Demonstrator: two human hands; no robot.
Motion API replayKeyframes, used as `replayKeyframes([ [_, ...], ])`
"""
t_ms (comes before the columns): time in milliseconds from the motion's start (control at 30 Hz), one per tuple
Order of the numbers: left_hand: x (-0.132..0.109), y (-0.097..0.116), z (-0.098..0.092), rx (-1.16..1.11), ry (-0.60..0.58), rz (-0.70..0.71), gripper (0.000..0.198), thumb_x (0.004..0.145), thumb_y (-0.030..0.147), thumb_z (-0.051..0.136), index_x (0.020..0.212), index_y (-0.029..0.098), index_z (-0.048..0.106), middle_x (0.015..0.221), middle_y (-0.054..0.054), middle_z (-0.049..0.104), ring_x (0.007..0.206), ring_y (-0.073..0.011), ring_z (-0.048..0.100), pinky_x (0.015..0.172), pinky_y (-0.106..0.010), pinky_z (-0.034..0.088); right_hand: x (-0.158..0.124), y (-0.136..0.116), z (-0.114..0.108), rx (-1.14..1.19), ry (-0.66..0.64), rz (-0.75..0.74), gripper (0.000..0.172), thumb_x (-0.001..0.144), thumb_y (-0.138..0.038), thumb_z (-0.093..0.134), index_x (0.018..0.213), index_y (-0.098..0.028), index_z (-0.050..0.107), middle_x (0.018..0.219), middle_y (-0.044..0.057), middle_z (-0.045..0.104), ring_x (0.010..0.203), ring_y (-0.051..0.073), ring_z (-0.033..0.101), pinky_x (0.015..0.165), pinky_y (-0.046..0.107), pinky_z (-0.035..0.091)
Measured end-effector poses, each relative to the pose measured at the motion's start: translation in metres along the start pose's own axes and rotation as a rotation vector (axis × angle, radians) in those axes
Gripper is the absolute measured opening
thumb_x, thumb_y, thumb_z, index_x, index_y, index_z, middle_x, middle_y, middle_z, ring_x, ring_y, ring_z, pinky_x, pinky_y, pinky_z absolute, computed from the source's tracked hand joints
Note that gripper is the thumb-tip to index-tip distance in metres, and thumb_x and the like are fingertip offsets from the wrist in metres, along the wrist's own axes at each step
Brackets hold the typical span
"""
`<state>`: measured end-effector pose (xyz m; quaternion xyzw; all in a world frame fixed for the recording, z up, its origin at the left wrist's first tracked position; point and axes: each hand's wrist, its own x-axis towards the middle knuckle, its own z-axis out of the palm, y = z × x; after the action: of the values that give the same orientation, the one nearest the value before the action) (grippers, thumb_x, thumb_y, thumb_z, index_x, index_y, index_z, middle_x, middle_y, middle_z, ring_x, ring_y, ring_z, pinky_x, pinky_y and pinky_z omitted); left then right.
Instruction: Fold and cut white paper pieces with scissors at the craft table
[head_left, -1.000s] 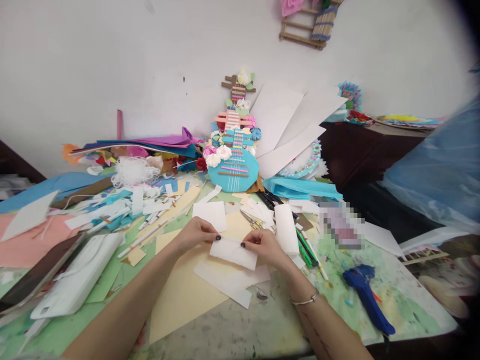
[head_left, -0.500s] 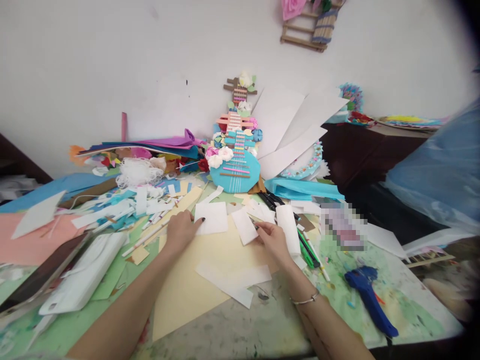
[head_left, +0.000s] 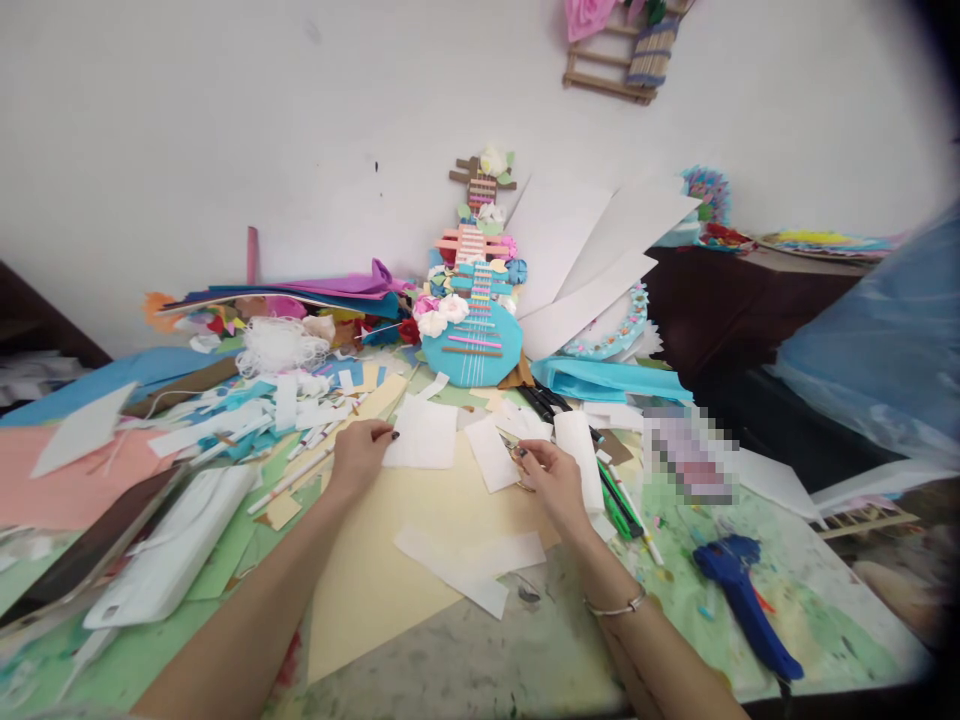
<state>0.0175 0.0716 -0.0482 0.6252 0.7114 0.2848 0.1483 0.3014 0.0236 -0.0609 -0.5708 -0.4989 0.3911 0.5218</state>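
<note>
My right hand [head_left: 553,475] is closed round a small pair of scissors [head_left: 511,446]. Part of the handle shows below the fingers, and the blades lie over a white paper piece [head_left: 489,462]. To the left, my left hand [head_left: 363,452] has thumb and fingers bunched at the left edge of a larger white paper piece [head_left: 426,436]. Whether the fingertips grip that paper is hard to see. Both pieces rest on a cream sheet [head_left: 405,510]. Nearer me, white paper strips [head_left: 465,565] cross over the sheet's edge.
A white roll [head_left: 577,460] and green markers [head_left: 616,500] lie right of my right hand. Further right is a blue glue gun [head_left: 746,600]. Paper scraps [head_left: 247,420] and a white power strip [head_left: 176,545] lie left. A blue paper instrument [head_left: 472,345] leans behind.
My left thumb has come off the face of the larger paper and drawn toward the fingers at its left edge. In my right hand, the scissors now show more clearly.
</note>
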Motion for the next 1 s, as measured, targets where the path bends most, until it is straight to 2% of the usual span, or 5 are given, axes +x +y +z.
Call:
replayKeyframes([
  [100, 0.000, 0.001, 0.000, -0.123, 0.015, -0.019, 0.026, 0.069, 0.027, 0.057, 0.093, 0.018, 0.063, 0.071, -0.003, 0.070, 0.067, -0.0189, 0.061, 0.062, -0.026, 0.041, 0.000, -0.001, 0.000, -0.005, -0.010, -0.013, 0.023, 0.072, -0.032, 0.058, 0.089, -0.019, 0.067, 0.085, 0.007, 0.070, 0.078, 0.021, 0.064, 0.062, 0.029, 0.049],
  [300, 0.001, 0.000, 0.008, -0.548, -0.074, -0.096, 0.019, 0.056, 0.028, 0.068, 0.069, 0.016, 0.064, 0.063, -0.002, 0.065, 0.062, -0.0163, 0.058, 0.058, -0.025, 0.043, -0.003, -0.006, 0.001, -0.044, -0.027, -0.028, 0.025, 0.074, -0.033, 0.055, 0.090, -0.017, 0.066, 0.086, 0.008, 0.070, 0.078, 0.022, 0.064, 0.062, 0.029, 0.049],
  [700, -0.005, 0.010, 0.006, -1.051, -0.273, -0.230, 0.039, 0.050, 0.027, 0.080, 0.083, 0.013, 0.064, 0.070, -0.002, 0.068, 0.064, -0.0107, 0.062, 0.062, -0.021, 0.049, -0.008, -0.014, 0.004, -0.068, -0.088, -0.138, 0.020, 0.075, -0.027, 0.057, 0.089, -0.017, 0.065, 0.089, 0.007, 0.069, 0.079, 0.020, 0.065, 0.072, 0.034, 0.051],
  [867, -0.021, 0.031, 0.013, -1.188, -0.413, -0.188, 0.035, 0.055, 0.024, 0.080, 0.083, 0.013, 0.063, 0.071, -0.003, 0.069, 0.064, -0.0107, 0.063, 0.063, -0.021, 0.049, -0.024, -0.020, 0.021, -0.090, -0.274, -0.282, 0.027, 0.076, -0.023, 0.058, 0.102, -0.020, 0.064, 0.103, 0.007, 0.067, 0.086, 0.019, 0.064, 0.081, 0.036, 0.052],
  [1000, -0.034, 0.046, 0.019, -1.170, -0.477, -0.177, 0.034, 0.055, 0.023, 0.080, 0.082, 0.012, 0.063, 0.072, -0.005, 0.070, 0.066, -0.0130, 0.064, 0.064, -0.023, 0.050, -0.032, -0.016, 0.034, -0.052, -0.407, -0.266, 0.040, 0.075, -0.023, 0.061, 0.114, -0.022, 0.059, 0.111, 0.007, 0.064, 0.097, 0.021, 0.062, 0.087, 0.039, 0.050],
])
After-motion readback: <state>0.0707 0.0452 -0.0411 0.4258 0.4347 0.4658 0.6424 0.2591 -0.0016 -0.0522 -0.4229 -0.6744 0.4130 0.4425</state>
